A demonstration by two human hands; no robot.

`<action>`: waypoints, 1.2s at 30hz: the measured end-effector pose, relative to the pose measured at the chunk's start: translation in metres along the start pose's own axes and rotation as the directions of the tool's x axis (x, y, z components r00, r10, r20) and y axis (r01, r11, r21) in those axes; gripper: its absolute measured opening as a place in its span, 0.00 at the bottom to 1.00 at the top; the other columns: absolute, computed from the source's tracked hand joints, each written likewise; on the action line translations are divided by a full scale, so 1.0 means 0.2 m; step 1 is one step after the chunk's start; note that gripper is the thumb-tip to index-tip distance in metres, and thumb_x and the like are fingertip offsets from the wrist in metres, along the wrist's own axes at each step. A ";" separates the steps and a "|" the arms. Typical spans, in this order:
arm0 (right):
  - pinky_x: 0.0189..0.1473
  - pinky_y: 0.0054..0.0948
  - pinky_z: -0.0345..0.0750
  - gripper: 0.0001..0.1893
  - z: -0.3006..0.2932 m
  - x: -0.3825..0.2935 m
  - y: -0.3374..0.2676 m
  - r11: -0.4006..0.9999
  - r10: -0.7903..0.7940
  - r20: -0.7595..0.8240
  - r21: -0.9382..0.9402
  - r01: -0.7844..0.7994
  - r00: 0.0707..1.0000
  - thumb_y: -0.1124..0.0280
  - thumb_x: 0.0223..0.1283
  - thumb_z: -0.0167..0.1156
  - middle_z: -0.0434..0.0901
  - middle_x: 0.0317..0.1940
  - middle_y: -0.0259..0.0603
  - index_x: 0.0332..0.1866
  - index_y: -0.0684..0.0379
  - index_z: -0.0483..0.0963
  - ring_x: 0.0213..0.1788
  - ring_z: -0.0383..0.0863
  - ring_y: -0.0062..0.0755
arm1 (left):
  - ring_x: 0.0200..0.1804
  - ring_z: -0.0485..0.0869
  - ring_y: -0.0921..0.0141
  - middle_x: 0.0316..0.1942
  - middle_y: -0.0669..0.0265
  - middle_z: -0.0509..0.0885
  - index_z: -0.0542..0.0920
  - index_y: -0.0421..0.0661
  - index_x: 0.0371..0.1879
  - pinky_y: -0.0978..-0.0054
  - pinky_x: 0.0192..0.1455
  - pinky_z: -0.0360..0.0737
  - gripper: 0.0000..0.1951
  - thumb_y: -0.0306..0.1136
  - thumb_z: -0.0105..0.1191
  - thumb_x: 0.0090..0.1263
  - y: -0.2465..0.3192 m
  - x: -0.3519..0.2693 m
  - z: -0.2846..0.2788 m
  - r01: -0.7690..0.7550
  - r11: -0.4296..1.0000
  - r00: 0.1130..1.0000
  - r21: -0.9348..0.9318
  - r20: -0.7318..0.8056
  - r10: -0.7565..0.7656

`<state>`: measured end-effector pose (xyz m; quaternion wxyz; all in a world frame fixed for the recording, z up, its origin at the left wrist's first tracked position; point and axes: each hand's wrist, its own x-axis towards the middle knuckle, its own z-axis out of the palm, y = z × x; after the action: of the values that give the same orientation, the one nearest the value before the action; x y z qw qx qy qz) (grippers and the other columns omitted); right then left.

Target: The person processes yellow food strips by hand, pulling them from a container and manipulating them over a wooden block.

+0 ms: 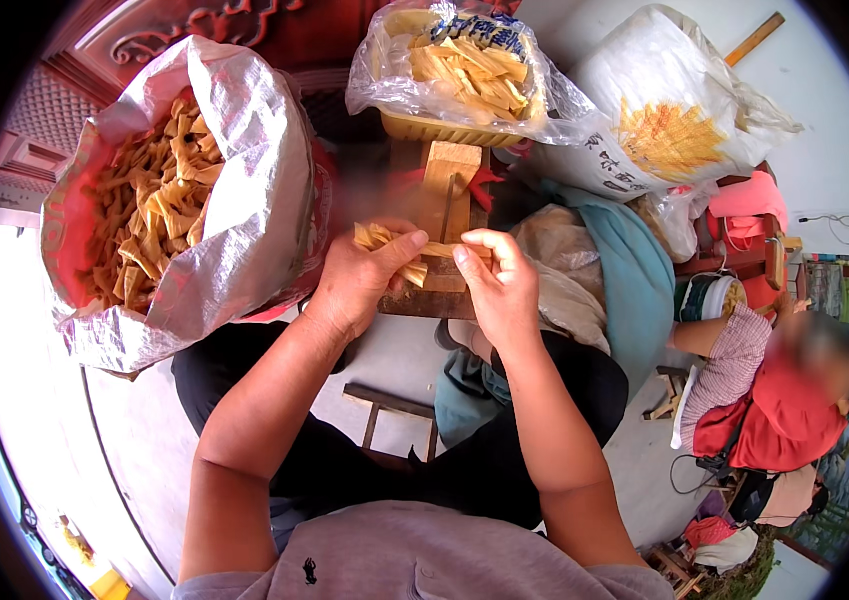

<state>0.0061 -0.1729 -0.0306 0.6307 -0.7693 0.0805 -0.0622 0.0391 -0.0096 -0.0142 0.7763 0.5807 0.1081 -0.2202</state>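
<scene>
My left hand (372,270) grips a folded yellowish dried strip (413,271), with its ends sticking out past the fingers on both sides. The strip's twisted middle runs across to my right hand (498,274), where thumb and forefinger pinch the other end. Both hands are over the near end of a small wooden stand (428,304). On the stand lies a light wooden block (453,169) with a thin dark rod (447,206) beside my fingers. What the rod is, I cannot tell.
A large woven sack (259,180) of knotted pieces stands at the left. Behind the stand is a plastic-lined yellow basket (450,131) of flat strips. A full white sack (589,154) and a teal cloth (619,262) are to the right. Farther right sits a person in red (784,405).
</scene>
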 end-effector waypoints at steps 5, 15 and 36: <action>0.35 0.22 0.73 0.05 0.02 0.09 0.07 0.953 -0.071 -0.004 -0.296 0.067 0.997 0.74 0.56 0.65 0.78 0.28 0.34 0.34 0.63 0.77 0.28 0.74 0.19 | 0.22 0.70 0.82 0.25 0.72 0.78 0.80 0.42 0.36 0.84 0.24 0.66 0.08 0.33 0.60 0.64 -0.12 0.10 -0.02 -0.035 0.981 0.991 0.189 -0.118 0.058; 0.35 0.17 0.72 0.08 -0.05 0.06 0.11 0.954 0.206 -0.155 0.253 -0.162 0.966 0.70 0.62 0.62 0.79 0.30 0.29 0.43 0.61 0.79 0.31 0.74 0.16 | 0.32 0.76 0.74 0.30 0.65 0.79 0.78 0.38 0.37 0.77 0.37 0.75 0.08 0.28 0.60 0.63 0.04 -0.13 -0.02 -0.361 0.831 0.914 0.423 -0.018 0.406; 0.46 0.25 0.76 0.07 -0.32 0.07 -0.25 0.936 0.346 0.781 -0.327 -0.132 0.519 0.80 0.60 0.54 0.82 0.34 0.38 0.39 0.66 0.78 0.39 0.81 0.24 | 0.52 0.80 0.63 0.48 0.52 0.81 0.76 0.34 0.49 0.69 0.54 0.77 0.13 0.17 0.51 0.65 0.45 -0.61 -0.37 -0.693 0.126 0.236 0.710 0.059 0.970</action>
<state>0.0094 -0.2284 0.0303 0.5038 -0.7548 -0.1136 0.4044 -0.0201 0.1080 0.0921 0.4760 0.7756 -0.1609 0.3822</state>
